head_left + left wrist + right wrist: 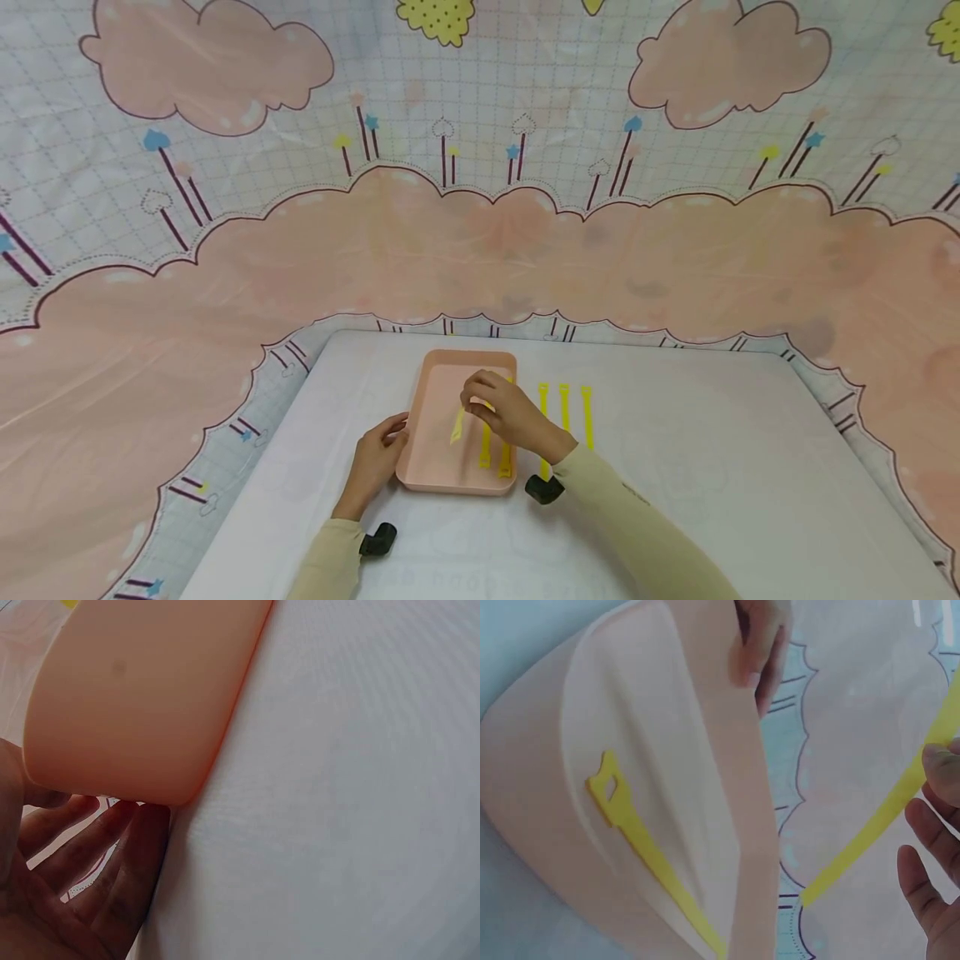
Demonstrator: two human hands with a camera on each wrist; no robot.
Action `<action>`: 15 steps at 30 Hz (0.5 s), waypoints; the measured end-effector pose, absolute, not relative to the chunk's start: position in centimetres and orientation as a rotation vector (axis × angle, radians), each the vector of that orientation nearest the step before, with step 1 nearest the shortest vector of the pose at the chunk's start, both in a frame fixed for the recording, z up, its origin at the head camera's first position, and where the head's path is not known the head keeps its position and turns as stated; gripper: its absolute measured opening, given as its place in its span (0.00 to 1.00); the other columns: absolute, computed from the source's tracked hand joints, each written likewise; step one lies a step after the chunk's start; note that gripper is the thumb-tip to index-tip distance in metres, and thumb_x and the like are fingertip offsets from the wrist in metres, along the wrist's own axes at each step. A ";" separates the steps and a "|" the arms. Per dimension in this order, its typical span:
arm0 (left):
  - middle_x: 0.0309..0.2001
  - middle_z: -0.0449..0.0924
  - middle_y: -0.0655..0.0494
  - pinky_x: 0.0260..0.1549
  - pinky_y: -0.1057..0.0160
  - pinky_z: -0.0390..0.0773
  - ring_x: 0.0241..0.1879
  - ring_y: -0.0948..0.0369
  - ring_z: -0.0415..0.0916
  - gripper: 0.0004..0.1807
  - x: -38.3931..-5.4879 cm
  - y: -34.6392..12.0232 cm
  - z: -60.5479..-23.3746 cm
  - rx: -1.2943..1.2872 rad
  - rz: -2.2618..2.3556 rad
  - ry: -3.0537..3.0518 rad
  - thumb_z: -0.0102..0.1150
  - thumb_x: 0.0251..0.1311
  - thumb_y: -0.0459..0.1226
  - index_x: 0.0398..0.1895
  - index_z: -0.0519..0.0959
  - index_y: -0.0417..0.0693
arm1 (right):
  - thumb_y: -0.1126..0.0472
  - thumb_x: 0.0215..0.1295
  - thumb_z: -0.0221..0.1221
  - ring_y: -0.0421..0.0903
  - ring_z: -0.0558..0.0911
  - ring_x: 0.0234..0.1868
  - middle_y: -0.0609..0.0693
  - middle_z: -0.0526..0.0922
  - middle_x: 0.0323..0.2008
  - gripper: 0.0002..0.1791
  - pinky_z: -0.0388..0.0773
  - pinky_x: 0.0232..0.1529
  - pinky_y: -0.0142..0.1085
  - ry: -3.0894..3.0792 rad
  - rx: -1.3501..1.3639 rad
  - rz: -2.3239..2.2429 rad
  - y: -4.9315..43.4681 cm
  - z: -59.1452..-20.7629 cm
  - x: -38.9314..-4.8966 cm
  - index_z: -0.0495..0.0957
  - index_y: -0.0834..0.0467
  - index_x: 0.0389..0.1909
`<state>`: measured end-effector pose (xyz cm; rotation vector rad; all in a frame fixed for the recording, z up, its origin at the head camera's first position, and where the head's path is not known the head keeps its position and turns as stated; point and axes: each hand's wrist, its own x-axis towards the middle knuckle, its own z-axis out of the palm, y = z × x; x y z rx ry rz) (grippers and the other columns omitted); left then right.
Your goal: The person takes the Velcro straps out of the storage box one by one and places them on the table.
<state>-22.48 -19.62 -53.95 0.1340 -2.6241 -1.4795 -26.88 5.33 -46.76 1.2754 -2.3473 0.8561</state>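
Note:
My right hand point(506, 410) is over the pink tray point(435, 479), pinching a yellow saw-shaped strip point(457, 425) between thumb and fingertips. In the right wrist view, that strip point(862, 836) slants down from the fingers. Two similar yellow strips lie side by side along the tray's right part; one of them point(660, 862) shows a notched, holed end like a saw handle. Fingertips of my left hand point(377, 457) rest against the outside of the tray's left wall, fingers relaxed, as the left wrist view shows at the tray wall point(135, 697).
To the tray's right, three more yellow strips point(565, 408) stand in a row on the white table point(690, 467), partly behind my right forearm. A pink and white patterned cloth point(525, 250) hangs behind the table. Each wrist carries a small black camera point(378, 540).

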 end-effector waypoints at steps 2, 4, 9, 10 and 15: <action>0.56 0.80 0.40 0.51 0.50 0.81 0.53 0.46 0.81 0.20 -22.4 -19.6 -53.9 0.136 -1.476 -2.626 0.55 0.68 0.37 0.63 0.76 0.46 | 0.66 0.64 0.62 0.41 0.78 0.47 0.46 0.77 0.42 0.07 0.79 0.51 0.34 -2.335 1.264 0.921 5.3 -46.7 -26.8 0.75 0.52 0.37; 0.56 0.80 0.39 0.51 0.49 0.81 0.53 0.46 0.81 0.20 -22.3 -19.6 -53.8 0.135 -1.474 -2.627 0.55 0.68 0.37 0.63 0.76 0.46 | 0.67 0.64 0.62 0.42 0.78 0.46 0.46 0.78 0.41 0.07 0.80 0.49 0.36 -2.321 1.246 0.991 5.4 -46.5 -26.7 0.75 0.53 0.37; 0.55 0.80 0.39 0.50 0.50 0.81 0.52 0.46 0.81 0.20 -22.2 -19.5 -53.7 0.130 -1.478 -2.621 0.54 0.68 0.37 0.62 0.77 0.46 | 0.68 0.64 0.61 0.42 0.77 0.43 0.47 0.79 0.39 0.07 0.81 0.45 0.35 -2.313 1.176 1.169 5.6 -46.2 -26.4 0.74 0.55 0.37; 0.55 0.80 0.39 0.49 0.51 0.82 0.52 0.46 0.82 0.20 -22.2 -19.6 -53.7 0.129 -1.479 -2.620 0.54 0.68 0.37 0.62 0.77 0.46 | 0.68 0.64 0.61 0.42 0.77 0.42 0.47 0.79 0.38 0.07 0.81 0.44 0.35 -2.314 1.162 1.199 5.7 -46.1 -26.4 0.74 0.55 0.38; 0.55 0.81 0.39 0.48 0.51 0.82 0.51 0.46 0.82 0.20 -22.3 -19.6 -53.8 0.124 -1.482 -2.613 0.55 0.68 0.36 0.62 0.77 0.46 | 0.67 0.64 0.60 0.44 0.79 0.40 0.50 0.81 0.39 0.07 0.82 0.43 0.39 -2.320 1.096 1.311 6.2 -46.1 -26.1 0.73 0.57 0.40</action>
